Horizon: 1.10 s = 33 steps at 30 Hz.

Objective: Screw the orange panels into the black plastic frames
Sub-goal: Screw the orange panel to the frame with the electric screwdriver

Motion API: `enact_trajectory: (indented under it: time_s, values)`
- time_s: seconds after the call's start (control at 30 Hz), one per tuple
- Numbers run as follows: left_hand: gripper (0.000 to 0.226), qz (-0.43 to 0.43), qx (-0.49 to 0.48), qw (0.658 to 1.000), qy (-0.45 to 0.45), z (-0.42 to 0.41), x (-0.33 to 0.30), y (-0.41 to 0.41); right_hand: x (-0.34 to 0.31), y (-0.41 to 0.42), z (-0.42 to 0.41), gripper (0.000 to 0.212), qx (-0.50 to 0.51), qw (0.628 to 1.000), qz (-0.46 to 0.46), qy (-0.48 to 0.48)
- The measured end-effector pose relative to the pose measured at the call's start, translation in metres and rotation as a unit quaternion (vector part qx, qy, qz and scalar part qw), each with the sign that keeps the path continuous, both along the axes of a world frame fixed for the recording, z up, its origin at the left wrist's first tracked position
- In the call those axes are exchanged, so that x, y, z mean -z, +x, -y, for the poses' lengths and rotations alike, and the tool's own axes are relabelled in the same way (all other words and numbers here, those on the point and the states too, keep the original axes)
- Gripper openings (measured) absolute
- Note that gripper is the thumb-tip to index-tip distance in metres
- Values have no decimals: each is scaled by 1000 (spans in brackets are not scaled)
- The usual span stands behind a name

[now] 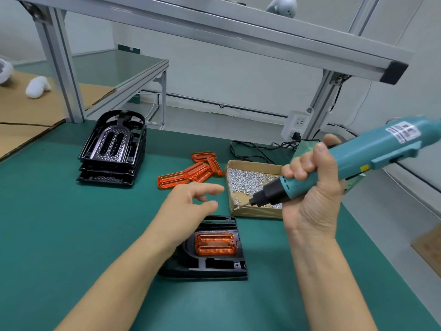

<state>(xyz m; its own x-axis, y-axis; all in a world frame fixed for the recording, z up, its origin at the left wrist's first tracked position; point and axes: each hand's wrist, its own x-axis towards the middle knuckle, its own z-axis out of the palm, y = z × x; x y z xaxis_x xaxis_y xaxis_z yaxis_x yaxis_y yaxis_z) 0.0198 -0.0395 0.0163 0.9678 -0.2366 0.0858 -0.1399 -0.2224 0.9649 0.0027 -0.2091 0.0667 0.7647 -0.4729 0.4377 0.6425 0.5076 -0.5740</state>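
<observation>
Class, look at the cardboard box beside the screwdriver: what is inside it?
The cardboard box holds a heap of small silver screws. The right hand and screwdriver cover its right part.

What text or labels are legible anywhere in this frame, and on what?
None can be read.
White label on the teal electric screwdriver: printed, too blurred to read.
Small yellow sticker on its body: too small to read.
Wall socket: no readable marking.
Orange panels, black frames: no text shows.
</observation>
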Motion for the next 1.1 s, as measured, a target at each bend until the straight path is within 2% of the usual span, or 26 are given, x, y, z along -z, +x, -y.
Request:
enact_trajectory:
  time_s: [0.07, 0.13, 0.2, 0.27, 0.53, 0.9, 1.1]
  values:
    - [28, 54, 7, 988, 142, -4, 1, 3, 6, -1, 0, 16, -12, 999, -24, -42]
    - [24, 94, 51, 965, 240, -2, 3, 2, 14, 0, -1, 18, -24, 995, -49, -81]
    - [20, 122, 93, 939, 308, 3, 6, 0, 23, 0, -3, 19, -30, 991, -72, -112]
    - [19, 132, 109, 926, 338, 6, 9, -2, 28, 0, -4, 20, -32, 986, -83, -142]
    - [22, 167, 122, 898, 388, 10, 16, -3, 35, 4, -7, 21, -27, 978, -88, -186]
    - [23, 168, 119, 904, 376, 10, 18, -3, 36, 8, -12, 21, -43, 964, -74, -251]
    - [26, 160, 120, 909, 366, 8, 20, -3, 34, 10, -15, 22, -116, 934, -42, -335]
